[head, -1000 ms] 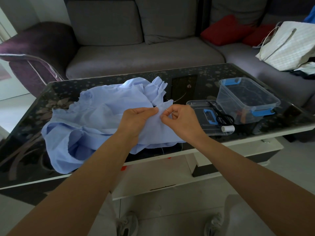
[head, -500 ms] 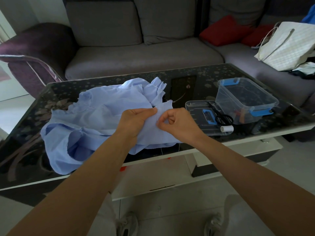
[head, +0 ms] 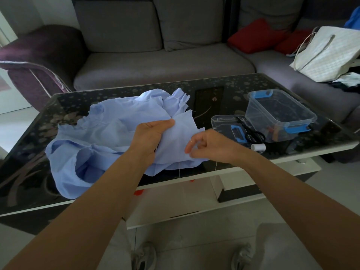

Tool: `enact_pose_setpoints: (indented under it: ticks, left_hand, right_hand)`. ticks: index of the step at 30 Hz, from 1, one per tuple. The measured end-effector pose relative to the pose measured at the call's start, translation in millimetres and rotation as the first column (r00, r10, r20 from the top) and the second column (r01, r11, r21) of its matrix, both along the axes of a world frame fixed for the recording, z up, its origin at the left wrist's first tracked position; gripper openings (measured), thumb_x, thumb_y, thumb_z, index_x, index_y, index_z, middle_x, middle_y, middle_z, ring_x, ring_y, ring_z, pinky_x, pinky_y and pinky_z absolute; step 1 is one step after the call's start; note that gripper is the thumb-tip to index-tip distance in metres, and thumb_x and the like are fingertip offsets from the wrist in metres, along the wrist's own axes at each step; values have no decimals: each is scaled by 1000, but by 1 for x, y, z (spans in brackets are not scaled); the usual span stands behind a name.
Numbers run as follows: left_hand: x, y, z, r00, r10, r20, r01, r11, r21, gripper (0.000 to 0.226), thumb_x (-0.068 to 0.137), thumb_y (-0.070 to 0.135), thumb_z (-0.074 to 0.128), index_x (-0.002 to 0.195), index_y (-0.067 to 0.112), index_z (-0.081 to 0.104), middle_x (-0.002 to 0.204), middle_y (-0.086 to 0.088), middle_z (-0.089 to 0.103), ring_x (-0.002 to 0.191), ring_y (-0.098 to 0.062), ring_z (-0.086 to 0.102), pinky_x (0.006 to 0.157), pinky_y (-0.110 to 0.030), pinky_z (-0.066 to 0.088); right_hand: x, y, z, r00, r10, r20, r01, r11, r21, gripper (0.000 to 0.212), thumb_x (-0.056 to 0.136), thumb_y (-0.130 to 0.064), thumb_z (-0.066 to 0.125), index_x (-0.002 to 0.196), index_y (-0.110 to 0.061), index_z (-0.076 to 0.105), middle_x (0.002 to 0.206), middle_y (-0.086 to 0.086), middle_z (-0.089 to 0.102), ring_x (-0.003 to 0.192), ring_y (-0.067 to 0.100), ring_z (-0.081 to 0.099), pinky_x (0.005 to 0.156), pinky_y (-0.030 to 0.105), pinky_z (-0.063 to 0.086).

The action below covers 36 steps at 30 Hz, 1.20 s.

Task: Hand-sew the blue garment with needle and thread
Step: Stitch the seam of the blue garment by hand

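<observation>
From the head view, both bare forearms reach forward from the lower corners and meet over the near edge of the black glass table. The left hand is raised off the tabletop, its wrist bent and its knuckles turned up. Its fingers are curled round a bunched fold of the blue garment and grip it, lifting that part. The rest of the garment lies crumpled on the table's left and middle, with one flap reaching the front edge. The right hand is just beside it, to the right and a little lower, palm turned inward and fingers curled. The thumb and forefinger tips meet at the lifted panel's right edge and touch the cloth. What they pinch, if anything, is too small to make out, so I cannot tell whether this hand holds something. A fine pale thread hangs from the panel past the table edge, and a second strand shows below the right wrist. Their upper ends are lost against the cloth and skin. To the right, a clear box with blue clasps stands behind its lid. Scissors lie on that lid, and a white spool sits at its near corner. The right hand partly blocks the lid's left side, and both elbows are cut off by the frame.
</observation>
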<state>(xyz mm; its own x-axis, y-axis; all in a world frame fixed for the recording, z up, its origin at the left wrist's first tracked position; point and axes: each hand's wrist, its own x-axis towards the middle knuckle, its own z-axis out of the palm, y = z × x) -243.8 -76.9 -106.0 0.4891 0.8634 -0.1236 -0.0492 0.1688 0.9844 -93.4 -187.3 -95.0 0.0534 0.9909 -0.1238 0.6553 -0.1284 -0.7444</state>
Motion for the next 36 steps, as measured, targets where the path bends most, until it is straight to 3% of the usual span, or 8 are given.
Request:
enact_pose_setpoints:
  ticks: [4,9,13,17,21,24,27,36]
  left_hand:
    - [0,-4,1,1000,-14,-8,14,1000,-6,11,88,21,69,89,11,65,85,-5,67,80,-19,64,78,-33,54]
    - [2,-4,-7,999,5,32,-4,1000,-24,80,48,49,82,114,6,67,114,-16,69,110,-35,63,99,-52,50]
    - [2,-9,0,1000,-1,-21,1,1000,-13,44,71,37,79,101,8,67,97,-11,70,94,-26,66,88,-40,55]
    - [3,-9,-1,1000,25,-14,-25,1000,-4,72,47,52,79,105,12,70,110,-14,70,107,-33,64,96,-49,51]
    - [2,-11,3,998,3,-64,-2,1000,17,19,82,29,73,88,13,66,85,-5,68,82,-19,64,75,-31,54]
    - [1,-11,-1,997,36,-61,-35,999,25,66,61,48,76,116,12,63,116,-13,66,110,-31,61,99,-48,49]
    - [1,-11,-4,997,42,-70,-42,999,8,72,60,46,68,121,10,61,125,-18,62,118,-35,56,106,-53,43]
    - [0,-12,3,978,72,-197,-49,992,119,15,65,46,69,67,32,75,103,-8,72,108,-32,61,102,-52,46]
  right_hand:
    - [-9,9,-4,961,-209,-180,257,915,311,9,88,-20,70,84,-13,67,52,-12,52,47,-3,49,52,6,36]
    - [-20,19,-13,940,-267,-213,332,861,384,15,80,-27,78,79,-15,70,52,-17,54,48,-4,51,53,8,38]
    - [-21,26,-19,935,-308,-174,354,829,434,13,84,-20,75,73,-17,68,58,-10,57,51,-1,51,58,11,41]
    - [-19,23,-16,965,-197,-174,252,883,395,13,86,-15,72,78,-5,71,48,-13,50,44,1,45,53,10,36]
    - [-17,17,-15,982,-95,-164,144,935,324,12,87,-12,70,76,-6,70,40,-16,46,42,3,41,53,9,34]
    - [-15,13,-14,988,-24,-149,64,962,266,11,88,-9,69,77,-10,70,41,-17,46,42,1,42,53,7,35]
    - [-15,10,-12,988,16,-153,21,972,236,10,88,-11,69,79,-14,70,43,-18,48,44,1,42,54,7,35]
    - [0,15,-7,797,-419,-435,542,815,207,25,93,-25,62,117,-25,54,94,-20,52,85,3,54,69,19,47]
